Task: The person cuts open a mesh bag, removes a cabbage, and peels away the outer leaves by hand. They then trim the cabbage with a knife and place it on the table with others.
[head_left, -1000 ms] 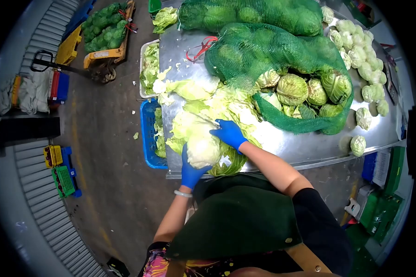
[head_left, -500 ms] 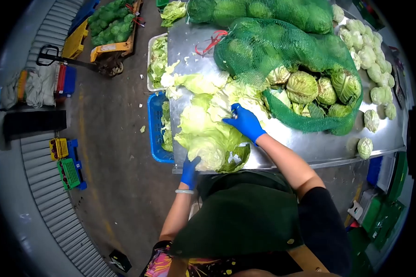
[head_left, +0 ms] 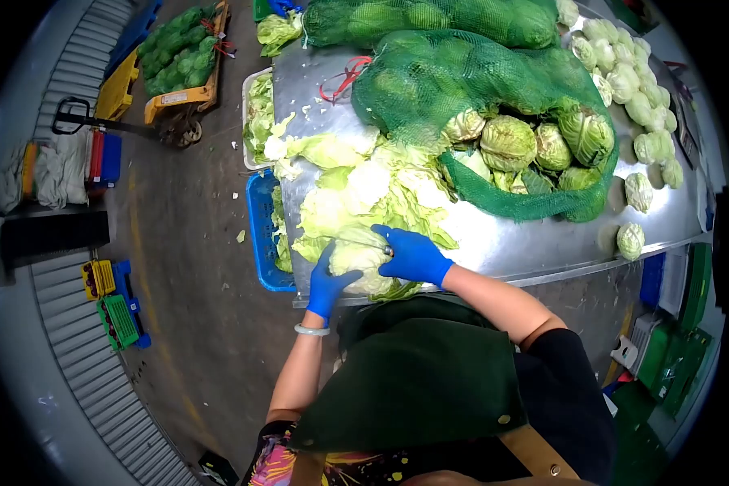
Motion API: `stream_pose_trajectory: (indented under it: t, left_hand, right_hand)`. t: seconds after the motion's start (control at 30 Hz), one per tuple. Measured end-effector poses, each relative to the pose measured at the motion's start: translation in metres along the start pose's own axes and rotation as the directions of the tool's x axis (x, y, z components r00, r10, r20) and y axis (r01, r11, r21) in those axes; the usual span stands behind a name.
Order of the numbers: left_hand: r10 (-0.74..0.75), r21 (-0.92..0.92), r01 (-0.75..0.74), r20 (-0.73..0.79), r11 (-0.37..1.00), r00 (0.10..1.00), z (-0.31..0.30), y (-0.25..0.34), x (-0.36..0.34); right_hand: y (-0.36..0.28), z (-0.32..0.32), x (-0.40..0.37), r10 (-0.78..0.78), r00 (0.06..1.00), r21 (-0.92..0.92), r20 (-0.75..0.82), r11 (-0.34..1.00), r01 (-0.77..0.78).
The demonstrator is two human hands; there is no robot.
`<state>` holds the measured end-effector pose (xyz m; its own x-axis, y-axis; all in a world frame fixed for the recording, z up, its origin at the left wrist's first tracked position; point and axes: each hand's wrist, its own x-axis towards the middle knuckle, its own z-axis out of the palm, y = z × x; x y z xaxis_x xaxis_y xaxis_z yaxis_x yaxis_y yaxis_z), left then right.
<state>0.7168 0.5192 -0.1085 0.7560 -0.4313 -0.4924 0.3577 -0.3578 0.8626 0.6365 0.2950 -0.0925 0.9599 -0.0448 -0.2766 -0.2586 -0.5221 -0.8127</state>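
Note:
Near the table's front edge lies a pale green cabbage head with loose outer leaves around it. My left hand, in a blue glove, grips its left side with thumb and fingers spread around it. My blue-gloved right hand is at the head's right side, closed around a small knife. The thin blade lies across the top of the cabbage; the handle is mostly hidden by my fingers. Loose cabbage leaves are heaped just beyond the head.
A green mesh sack of cabbages lies open on the metal table. Trimmed cabbages are grouped at the right. A blue basket and a white crate with leaves stand along the left edge. A pallet jack is farther left.
My right hand has come down from the leaf pile to the cabbage head, bringing the knife onto it. My left hand has moved up along the head's side. The view has shifted slightly.

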Motion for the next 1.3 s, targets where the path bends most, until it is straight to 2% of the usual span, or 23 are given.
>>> stream_pose_trajectory:
  t: [0.1,0.17,0.27,0.3,0.37,0.43,0.5,0.57,0.63,0.67,0.7,0.77,0.8,0.83,0.9,0.93,0.97,1.03,1.07,1.13,1.17,1.23,1.3]
  left_hand:
    - [0.036,-0.018,-0.035,0.041,0.999,0.999,0.006,-0.027,0.013]
    - [0.039,0.039,-0.04,0.031,0.998,0.999,0.008,-0.031,0.014]
    - [-0.122,-0.253,0.122,0.016,0.96,0.992,0.011,-0.006,-0.001]
    - [-0.122,-0.253,0.123,0.017,0.96,0.992,0.007,-0.008,-0.003]
    - [-0.108,-0.501,0.128,0.068,0.856,0.992,-0.014,-0.022,-0.005]
    - [-0.027,-0.482,0.054,0.063,0.874,0.998,-0.029,-0.026,0.001]
    - [0.081,-0.431,-0.005,0.158,0.902,0.984,-0.031,0.0,-0.001]
    - [0.11,-0.305,-0.043,0.208,0.951,0.972,-0.028,0.008,0.01]
    - [0.148,-0.248,-0.07,0.314,0.966,0.938,-0.021,0.017,0.011]
    - [0.163,-0.209,-0.092,0.354,0.974,0.921,-0.033,-0.014,0.019]
    - [0.158,-0.197,-0.091,0.362,0.976,0.919,-0.027,-0.011,0.014]
    - [-0.045,-0.682,0.118,0.123,0.721,0.991,0.007,0.004,-0.007]
    - [-0.148,-0.716,0.114,0.014,0.689,0.989,0.022,0.026,-0.01]
    - [-0.145,-0.716,0.111,0.014,0.689,0.989,0.025,0.033,-0.003]
    - [-0.147,-0.65,0.112,0.0,0.752,0.989,0.03,0.037,-0.001]
    - [-0.15,-0.629,0.136,0.032,0.766,0.988,0.034,0.044,-0.001]
    - [-0.153,-0.606,0.159,0.063,0.779,0.986,0.037,0.051,0.0]
    - [-0.227,-0.689,0.33,0.239,0.645,0.944,0.045,0.057,0.0]
    - [-0.224,-0.716,0.329,0.241,0.616,0.944,0.053,0.058,0.001]
    - [-0.245,-0.754,0.371,0.281,0.543,0.928,0.059,0.043,0.007]
    - [-0.244,-0.764,0.39,0.305,0.515,0.92,0.06,0.029,0.012]
    - [-0.293,-0.747,0.397,0.278,0.533,0.915,0.068,0.016,0.015]
    - [-0.329,-0.736,0.398,0.248,0.548,0.911,0.077,0.003,0.023]
  right_hand:
    - [0.01,0.02,-0.007,0.128,0.986,0.04,-0.108,0.991,-0.124]
    - [0.024,0.026,-0.007,0.073,0.97,0.027,-0.231,0.997,-0.069]
    - [0.034,-0.001,-0.001,0.141,0.965,0.068,-0.222,0.989,-0.129]
    - [0.046,-0.012,0.002,0.204,0.947,0.1,-0.25,0.978,-0.184]
    - [0.084,-0.031,0.013,0.237,0.856,0.045,-0.459,0.969,-0.244]
    - [0.063,-0.071,0.003,0.275,0.882,0.053,-0.382,0.96,-0.276]
    - [0.024,-0.072,0.0,-0.087,0.884,0.05,-0.46,0.991,0.123]
    - [-0.029,-0.065,-0.002,-0.202,0.924,0.176,-0.323,0.947,0.269]
    - [-0.044,-0.057,0.004,-0.469,0.853,-0.071,-0.228,0.882,0.466]
    - [-0.041,-0.063,0.009,-0.226,0.97,0.157,-0.089,0.959,0.237]
    - [-0.025,-0.061,0.02,-0.173,0.958,0.225,-0.229,0.948,0.225]
    - [-0.001,-0.08,0.027,0.026,0.891,0.158,-0.453,0.986,0.051]
    - [-0.011,-0.1,0.014,0.111,0.954,0.166,-0.277,0.984,-0.066]
    - [-0.014,-0.095,0.011,0.109,0.954,0.164,-0.279,0.984,-0.064]
    - [-0.026,-0.067,-0.008,-0.189,0.93,0.259,-0.316,0.925,0.277]
    - [-0.034,-0.059,-0.011,-0.316,0.905,0.033,-0.283,0.94,0.339]
    - [-0.037,-0.049,-0.01,-0.321,0.899,-0.004,-0.298,0.942,0.335]
    - [-0.018,-0.024,-0.002,-0.232,0.878,0.095,-0.418,0.95,0.296]
    - [-0.009,-0.019,0.0,-0.236,0.876,0.096,-0.42,0.949,0.301]
    - [0.001,-0.015,-0.002,-0.26,0.809,-0.107,-0.527,0.965,0.24]
    - [0.005,-0.012,-0.003,-0.258,0.81,-0.105,-0.526,0.965,0.239]
    - [0.01,-0.006,-0.01,-0.118,0.921,-0.003,-0.37,0.992,0.126]
    - [0.015,0.0,-0.01,-0.136,0.928,-0.075,-0.346,0.99,0.118]
